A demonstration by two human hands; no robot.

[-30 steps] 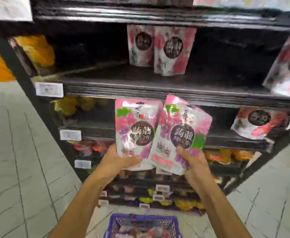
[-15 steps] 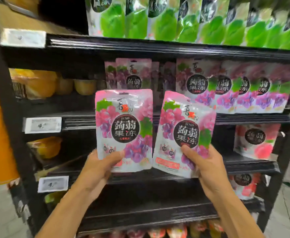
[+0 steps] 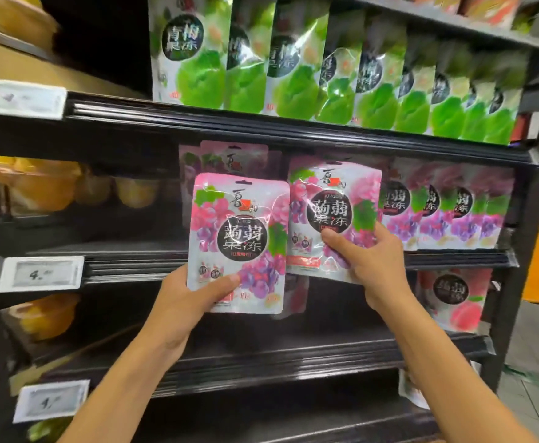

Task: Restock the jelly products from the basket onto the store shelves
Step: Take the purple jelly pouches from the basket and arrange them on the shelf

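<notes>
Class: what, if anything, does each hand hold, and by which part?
Left hand grips a grape jelly pouch by its bottom left corner; right hand, a second grape jelly pouch by its lower right part.

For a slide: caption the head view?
Left hand holds one grape jelly pouch, right hand a second pouch, at the shelf.

The left hand [image 3: 181,298] shows only its thumb on the front of the grape jelly pouch [image 3: 239,231]; its fingers are hidden behind the pack. The right hand [image 3: 373,263] has most of its fingers behind the second pouch [image 3: 332,212]. Both forearms run off the bottom edge. The green pouches [image 3: 293,65] are cropped at the top. Digits after the "4" on the price tag [image 3: 38,273] are unreadable, and the yellow cups [image 3: 38,187] are blurred.
</notes>
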